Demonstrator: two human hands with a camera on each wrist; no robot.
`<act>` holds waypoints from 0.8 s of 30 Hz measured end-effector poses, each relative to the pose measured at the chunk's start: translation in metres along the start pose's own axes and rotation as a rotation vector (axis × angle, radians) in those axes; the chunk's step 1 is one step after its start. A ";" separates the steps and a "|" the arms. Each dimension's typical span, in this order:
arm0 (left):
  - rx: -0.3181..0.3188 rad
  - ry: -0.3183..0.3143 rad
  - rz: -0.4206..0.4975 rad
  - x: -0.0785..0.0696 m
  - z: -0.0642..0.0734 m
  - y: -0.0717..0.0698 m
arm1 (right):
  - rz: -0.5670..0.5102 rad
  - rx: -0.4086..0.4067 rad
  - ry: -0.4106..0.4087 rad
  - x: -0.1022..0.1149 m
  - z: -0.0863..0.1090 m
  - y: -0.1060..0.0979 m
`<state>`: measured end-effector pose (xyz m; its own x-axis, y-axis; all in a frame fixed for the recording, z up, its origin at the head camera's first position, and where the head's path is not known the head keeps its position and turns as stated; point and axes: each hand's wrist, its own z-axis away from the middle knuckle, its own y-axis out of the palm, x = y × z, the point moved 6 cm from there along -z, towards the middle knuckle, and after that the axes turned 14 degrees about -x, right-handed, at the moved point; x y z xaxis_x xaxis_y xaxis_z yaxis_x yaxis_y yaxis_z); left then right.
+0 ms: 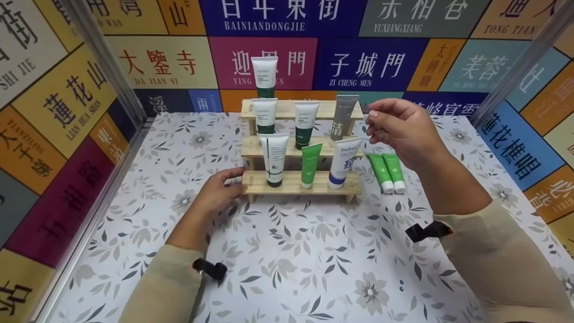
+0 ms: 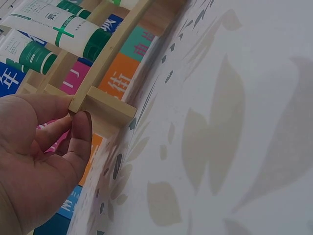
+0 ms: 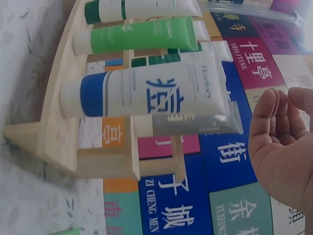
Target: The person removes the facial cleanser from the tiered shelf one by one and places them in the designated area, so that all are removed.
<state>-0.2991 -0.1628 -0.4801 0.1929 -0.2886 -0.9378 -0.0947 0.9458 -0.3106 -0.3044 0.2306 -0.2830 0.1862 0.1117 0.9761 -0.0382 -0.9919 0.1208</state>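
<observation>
A three-step wooden display rack [image 1: 291, 185] carries several upright tubes. My left hand [image 1: 219, 193] pinches the left end of its lowest step; in the left wrist view, thumb and fingers meet the corner of the shelf [image 2: 110, 108]. To the right of the top step, my right hand [image 1: 403, 130] is raised with bent fingers and nothing in them. Nearest to it stands a grey tube [image 1: 344, 117]. The lowest step bears a white tube with dark cap [image 1: 275, 159], a green tube [image 1: 310, 166] and a white-and-blue tube [image 3: 146, 90].
Two green tubes [image 1: 386, 172] lie side by side on the flowered tabletop, right of the rack. White-and-green tubes [image 1: 264, 74] stand on the upper steps. Panels with printed lettering [image 1: 264, 63] wall in the back and sides.
</observation>
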 end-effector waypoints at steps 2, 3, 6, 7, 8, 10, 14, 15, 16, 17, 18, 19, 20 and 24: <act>-0.005 0.005 -0.006 0.000 0.001 -0.001 | 0.009 0.009 -0.005 0.002 -0.002 0.008; -0.003 0.007 -0.005 -0.001 0.001 -0.001 | 0.010 0.014 -0.005 0.002 -0.003 0.012; -0.001 0.007 0.002 -0.001 0.002 -0.001 | 0.010 0.027 -0.008 0.004 -0.008 0.024; 0.001 0.007 0.005 -0.002 0.003 -0.001 | 0.006 0.032 -0.009 0.005 -0.009 0.028; 0.003 0.008 0.007 -0.002 0.003 -0.001 | 0.002 0.036 -0.009 0.006 -0.011 0.033; 0.001 0.006 0.007 -0.002 0.003 -0.001 | -0.006 0.041 -0.003 0.008 -0.016 0.041; -0.003 -0.004 0.007 -0.001 0.002 -0.001 | -0.009 0.042 0.020 0.012 -0.026 0.058; -0.002 -0.006 0.009 -0.001 0.002 -0.001 | -0.008 0.040 0.027 0.013 -0.029 0.062; -0.001 -0.005 0.008 -0.001 0.001 -0.001 | -0.003 0.040 0.030 0.015 -0.032 0.066; 0.000 -0.005 0.009 -0.001 0.001 -0.001 | 0.003 0.041 0.031 0.016 -0.035 0.070; 0.002 -0.005 0.010 -0.001 0.001 -0.001 | 0.011 0.042 0.032 0.017 -0.038 0.073; 0.002 -0.005 0.009 -0.001 0.001 -0.001 | 0.019 0.046 0.034 0.018 -0.042 0.077; 0.004 -0.005 0.008 -0.001 0.001 0.000 | 0.031 0.050 0.035 0.019 -0.044 0.081; 0.008 -0.009 0.010 -0.001 0.001 0.000 | 0.092 0.079 0.035 0.021 -0.054 0.094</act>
<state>-0.2982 -0.1625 -0.4791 0.2008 -0.2778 -0.9394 -0.0890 0.9498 -0.2999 -0.3575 0.1426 -0.2409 0.1508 0.0209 0.9883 0.0239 -0.9996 0.0175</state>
